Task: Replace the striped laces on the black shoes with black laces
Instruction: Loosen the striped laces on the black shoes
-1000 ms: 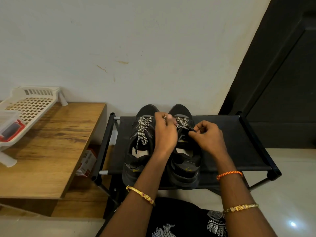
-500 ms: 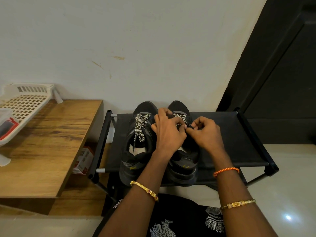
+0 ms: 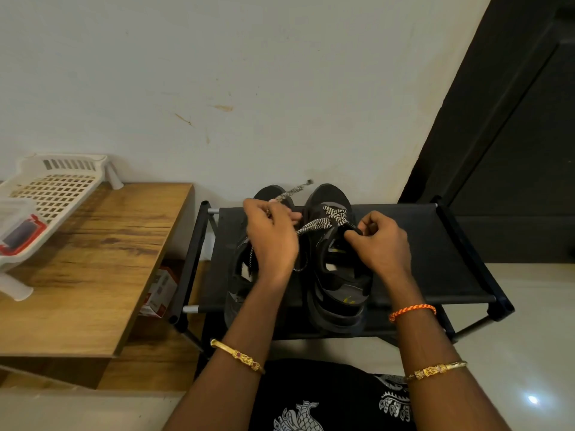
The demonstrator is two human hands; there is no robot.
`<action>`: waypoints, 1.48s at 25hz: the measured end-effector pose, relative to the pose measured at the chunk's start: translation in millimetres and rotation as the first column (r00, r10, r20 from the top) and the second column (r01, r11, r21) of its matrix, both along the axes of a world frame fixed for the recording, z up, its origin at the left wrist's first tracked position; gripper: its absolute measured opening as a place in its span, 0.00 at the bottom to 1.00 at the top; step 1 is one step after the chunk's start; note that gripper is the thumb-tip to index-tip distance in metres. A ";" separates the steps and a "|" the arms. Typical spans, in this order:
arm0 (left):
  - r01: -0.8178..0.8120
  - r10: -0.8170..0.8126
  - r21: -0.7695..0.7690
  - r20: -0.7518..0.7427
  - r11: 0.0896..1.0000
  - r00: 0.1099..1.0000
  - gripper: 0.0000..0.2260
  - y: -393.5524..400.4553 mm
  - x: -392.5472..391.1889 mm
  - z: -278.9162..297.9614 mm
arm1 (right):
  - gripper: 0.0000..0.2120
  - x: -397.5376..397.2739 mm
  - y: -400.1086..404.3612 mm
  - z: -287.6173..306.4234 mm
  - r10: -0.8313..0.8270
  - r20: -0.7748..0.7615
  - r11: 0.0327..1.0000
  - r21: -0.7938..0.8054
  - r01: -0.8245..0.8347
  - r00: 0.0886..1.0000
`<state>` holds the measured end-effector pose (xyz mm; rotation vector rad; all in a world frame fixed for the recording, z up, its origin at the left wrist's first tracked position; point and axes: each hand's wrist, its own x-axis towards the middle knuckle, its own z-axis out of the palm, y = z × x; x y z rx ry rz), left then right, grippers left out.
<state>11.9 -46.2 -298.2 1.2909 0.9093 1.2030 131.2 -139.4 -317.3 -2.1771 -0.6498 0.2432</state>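
Striped lace end now pulled free left of right shoe on rack, left hand grip pinching it, right hand grip clamped on tongue; unlacing underway, black laces unseen.

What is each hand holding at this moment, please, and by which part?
The left hand grips the striped lace near its free end, whose tip pokes past the fingers. The right hand pinches the right shoe at its upper edge beside the lacing.
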 end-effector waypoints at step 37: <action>0.235 0.030 0.241 -0.755 0.942 0.655 0.10 -26.9 14.3 -23.3 | 0.09 5.7 16.3 16.8 0.172 -0.213 0.965 0.232 -0.122 0.962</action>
